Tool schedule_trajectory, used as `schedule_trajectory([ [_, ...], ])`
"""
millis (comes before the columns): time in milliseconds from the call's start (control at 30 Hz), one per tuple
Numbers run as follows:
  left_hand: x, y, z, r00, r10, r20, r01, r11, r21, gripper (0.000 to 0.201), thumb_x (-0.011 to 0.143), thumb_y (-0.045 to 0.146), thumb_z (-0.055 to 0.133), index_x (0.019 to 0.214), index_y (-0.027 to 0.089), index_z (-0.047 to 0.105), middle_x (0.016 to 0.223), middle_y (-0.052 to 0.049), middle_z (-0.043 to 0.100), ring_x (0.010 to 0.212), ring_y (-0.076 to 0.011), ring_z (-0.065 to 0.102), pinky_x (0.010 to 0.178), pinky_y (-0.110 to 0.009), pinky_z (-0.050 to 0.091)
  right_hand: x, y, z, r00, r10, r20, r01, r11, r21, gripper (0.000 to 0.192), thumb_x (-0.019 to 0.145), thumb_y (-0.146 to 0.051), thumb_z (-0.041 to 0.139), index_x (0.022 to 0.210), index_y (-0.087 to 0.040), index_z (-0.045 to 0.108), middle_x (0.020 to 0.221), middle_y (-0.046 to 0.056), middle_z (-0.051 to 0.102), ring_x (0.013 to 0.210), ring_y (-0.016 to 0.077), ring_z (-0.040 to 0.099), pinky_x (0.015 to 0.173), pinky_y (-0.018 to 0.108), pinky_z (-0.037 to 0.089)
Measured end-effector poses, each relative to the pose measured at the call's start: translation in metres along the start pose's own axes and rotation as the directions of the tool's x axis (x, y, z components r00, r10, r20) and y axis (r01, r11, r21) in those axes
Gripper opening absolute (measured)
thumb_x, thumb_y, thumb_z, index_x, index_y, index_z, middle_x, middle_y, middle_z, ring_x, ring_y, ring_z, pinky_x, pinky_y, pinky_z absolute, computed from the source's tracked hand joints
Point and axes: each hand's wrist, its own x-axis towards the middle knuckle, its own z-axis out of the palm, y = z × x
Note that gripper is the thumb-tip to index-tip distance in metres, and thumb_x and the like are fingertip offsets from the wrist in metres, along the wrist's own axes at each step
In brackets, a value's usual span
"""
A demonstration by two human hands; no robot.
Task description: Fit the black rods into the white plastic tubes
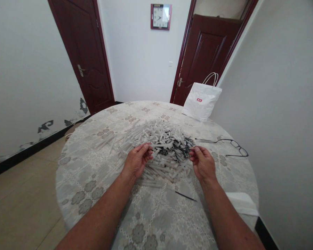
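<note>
My left hand [138,159] pinches one end of a thin white pen barrel [161,145], which points to the right over the pile. Thumb and fingers of my right hand [203,163] are closed on the end of a thin black pen refill [184,148] that points left toward the barrel. Whether the two meet cannot be made out against the pile. Below and behind both hands lies a heap of white tubes and short white caps [156,130], with dark tips mixed in at its right. A single black-and-clear refill [186,196] lies nearer to me.
The round table has a patterned cloth [94,173]. Eyeglasses [234,147] lie to the right. A white paper bag [202,100] stands at the back right, and a folded white item [241,203] rests at the right edge. Walls and two doors surround the table.
</note>
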Motion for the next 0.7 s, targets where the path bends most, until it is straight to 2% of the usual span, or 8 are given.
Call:
schedule_trajectory([
  [267,-0.0012,0.0015,0.0010,1.000,-0.015,-0.005,0.015,0.999,-0.052,0.027,0.079,0.022,0.079,0.103,0.011,0.072,0.085,-0.005,0.071,0.069,-0.0107,0.067,0.062,-0.022,0.060,-0.0019,-0.0075,0.0027,0.998,-0.038,-0.042,0.041,0.997,0.063,0.030,0.071,-0.033,0.086,0.090,-0.018,0.067,0.082,-0.001,0.072,0.062,0.0085,0.065,0.048,0.017,0.049],
  [700,-0.0015,-0.0007,0.0022,1.000,-0.022,0.014,0.023,1.000,-0.015,0.025,0.080,0.022,0.077,0.101,0.011,0.072,0.082,-0.005,0.071,0.068,-0.0106,0.067,0.063,-0.023,0.061,-0.0044,-0.0071,0.0046,0.998,-0.062,-0.019,0.062,0.998,0.005,0.028,0.074,-0.035,0.083,0.091,-0.019,0.067,0.083,-0.001,0.071,0.062,0.0093,0.064,0.047,0.018,0.049],
])
